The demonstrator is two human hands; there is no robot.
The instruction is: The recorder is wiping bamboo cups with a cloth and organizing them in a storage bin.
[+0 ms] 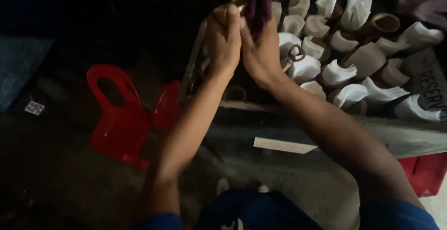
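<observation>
My left hand (pixel 223 36) and right hand (pixel 260 48) raised together, both pinching a dark purple cloth (pixel 257 1), above a crate (pixel 326 118) of paper-wrapped cups (pixel 335 74), red plastic bag (pixel 121 118) on floor at left.

Purple cloth (pixel 257 4), white folded napkins (pixel 336 74), tan holders (pixel 384 23), red plastic bag (pixel 118 118)
</observation>
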